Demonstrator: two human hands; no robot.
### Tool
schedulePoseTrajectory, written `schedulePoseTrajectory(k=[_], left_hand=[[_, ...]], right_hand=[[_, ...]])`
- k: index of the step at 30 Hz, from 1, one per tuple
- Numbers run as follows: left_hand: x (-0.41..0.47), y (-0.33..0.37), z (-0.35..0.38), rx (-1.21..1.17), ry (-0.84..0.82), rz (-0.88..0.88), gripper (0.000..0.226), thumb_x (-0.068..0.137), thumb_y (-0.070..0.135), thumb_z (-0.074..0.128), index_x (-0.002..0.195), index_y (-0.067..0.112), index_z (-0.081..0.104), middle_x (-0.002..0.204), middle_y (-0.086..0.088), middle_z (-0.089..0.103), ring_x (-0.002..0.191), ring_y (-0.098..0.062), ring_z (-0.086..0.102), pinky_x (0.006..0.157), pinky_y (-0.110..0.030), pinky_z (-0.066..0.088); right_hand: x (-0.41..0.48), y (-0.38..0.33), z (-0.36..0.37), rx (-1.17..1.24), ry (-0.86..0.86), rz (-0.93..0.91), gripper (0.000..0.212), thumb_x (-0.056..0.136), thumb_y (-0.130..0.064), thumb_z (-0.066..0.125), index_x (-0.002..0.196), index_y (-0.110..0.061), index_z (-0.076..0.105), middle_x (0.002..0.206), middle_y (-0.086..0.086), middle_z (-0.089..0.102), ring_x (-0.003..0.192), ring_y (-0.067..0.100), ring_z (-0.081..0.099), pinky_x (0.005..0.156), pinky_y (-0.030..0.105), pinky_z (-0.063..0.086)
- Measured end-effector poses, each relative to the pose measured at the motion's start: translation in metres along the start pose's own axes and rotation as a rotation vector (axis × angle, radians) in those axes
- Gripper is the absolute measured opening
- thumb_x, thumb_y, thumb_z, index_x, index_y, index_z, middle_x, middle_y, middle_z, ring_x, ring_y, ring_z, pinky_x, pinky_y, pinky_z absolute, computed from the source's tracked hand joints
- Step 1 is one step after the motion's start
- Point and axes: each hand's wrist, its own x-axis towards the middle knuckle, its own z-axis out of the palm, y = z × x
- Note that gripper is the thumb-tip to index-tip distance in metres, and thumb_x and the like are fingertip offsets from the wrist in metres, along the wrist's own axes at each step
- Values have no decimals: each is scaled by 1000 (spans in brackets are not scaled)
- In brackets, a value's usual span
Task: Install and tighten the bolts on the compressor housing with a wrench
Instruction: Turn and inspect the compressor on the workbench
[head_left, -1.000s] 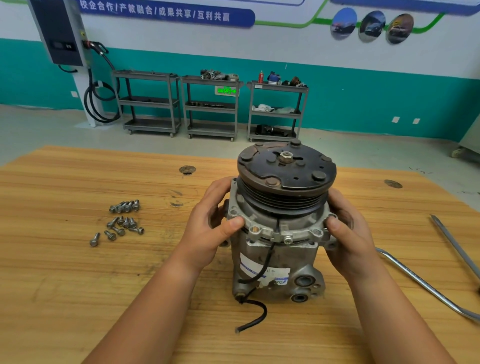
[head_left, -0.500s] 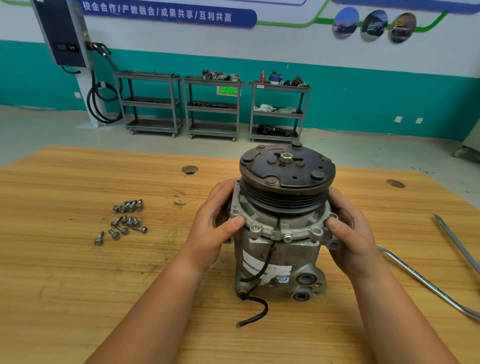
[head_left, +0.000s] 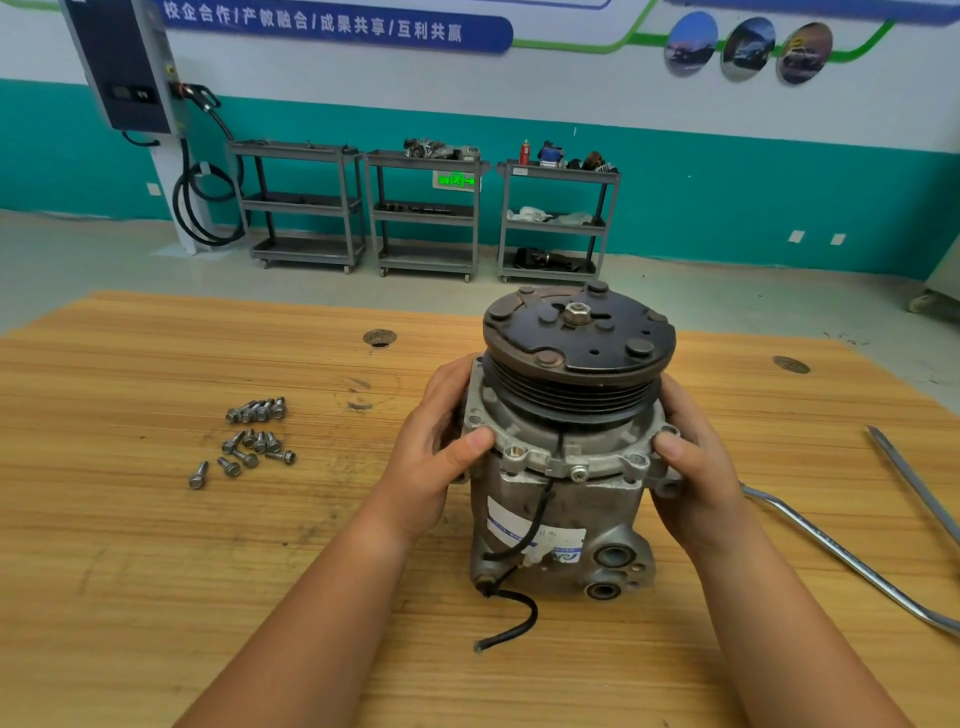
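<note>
Metal compressor housing (head_left: 561, 514) still clamped between fingers (head_left: 475, 441) of left hand (head_left: 431, 462) and right hand (head_left: 698, 483); bolts (head_left: 252, 441) untouched, installation unstarted.

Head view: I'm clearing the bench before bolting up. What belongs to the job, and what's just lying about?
Job: compressor, gripped by left hand and right hand; loose bolts; bent metal bar, possibly the wrench.
Lying about: flat metal bar at the right edge; three carts and wall charger behind.
</note>
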Motion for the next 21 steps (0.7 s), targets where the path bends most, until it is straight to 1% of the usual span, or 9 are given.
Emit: schedulePoseTrajectory(k=[3, 6, 9, 12, 14, 16, 17, 19, 21], left_hand=[[-2, -3, 5, -32, 23, -8, 84, 68, 73, 65, 133, 24, 44, 136, -11, 45, 133, -31, 41, 111, -58, 30], [-4, -6, 11, -60, 82, 9, 82, 69, 72, 66, 134, 27, 45, 138, -13, 45, 134, -34, 40, 109, -63, 29], [-6, -7, 16, -97, 137, 55, 78, 76, 64, 67, 141, 31, 39, 141, -10, 46, 131, -31, 44, 107, -54, 37], [-5, -5, 19, -129, 177, 81, 64, 79, 57, 69, 135, 35, 46, 137, -3, 53, 128, -27, 50, 102, -45, 42], [-3, -4, 20, -174, 220, 60, 62, 75, 57, 72, 130, 34, 53, 135, 1, 57, 128, -24, 51, 101, -40, 44], [-1, -4, 19, -206, 231, 44, 64, 73, 56, 74, 127, 28, 55, 132, 2, 60, 127, -22, 53, 99, -35, 46], [-1, -4, 19, -210, 229, 41, 64, 73, 56, 74, 127, 27, 55, 132, 2, 60, 126, -22, 53, 99, -35, 46], [-3, -4, 17, -206, 223, 52, 66, 73, 56, 74, 128, 26, 54, 134, -4, 58, 127, -26, 51, 102, -42, 44], [-4, -5, 15, -197, 214, 66, 67, 73, 58, 73, 128, 24, 53, 134, -6, 57, 128, -29, 50, 105, -47, 41]], right_hand=[[-2, 3, 0, -18, 42, 19, 70, 65, -34, 54, 131, -13, 44, 122, 6, 60, 112, 23, 58, 83, 26, 50], [-4, 3, -2, -60, 48, 6, 75, 70, -39, 57, 139, -17, 36, 136, 9, 50, 125, 26, 49, 94, 29, 47], [-4, 3, -1, -71, 42, -8, 67, 75, -53, 65, 134, -29, 43, 134, 1, 54, 126, 23, 48, 96, 29, 45], [-4, 6, 3, -49, 144, -25, 46, 81, -42, 55, 126, -29, 53, 129, 2, 59, 123, 24, 51, 98, 36, 43], [-2, 7, 6, -31, 185, -12, 42, 85, -34, 49, 126, -25, 53, 129, 5, 59, 122, 24, 52, 97, 37, 45], [0, 6, 9, 4, 193, 11, 42, 85, -30, 47, 126, -23, 53, 128, 5, 59, 120, 22, 55, 93, 33, 48], [0, 5, 10, 18, 185, 20, 44, 84, -31, 49, 126, -22, 52, 128, 6, 59, 119, 22, 56, 92, 32, 49], [-1, 4, 10, 12, 156, 27, 51, 78, -36, 55, 127, -22, 51, 129, 9, 58, 118, 24, 55, 91, 32, 49], [-3, 3, 10, -7, 114, 29, 56, 73, -39, 56, 126, -25, 49, 127, 6, 57, 116, 22, 55, 88, 28, 48]])
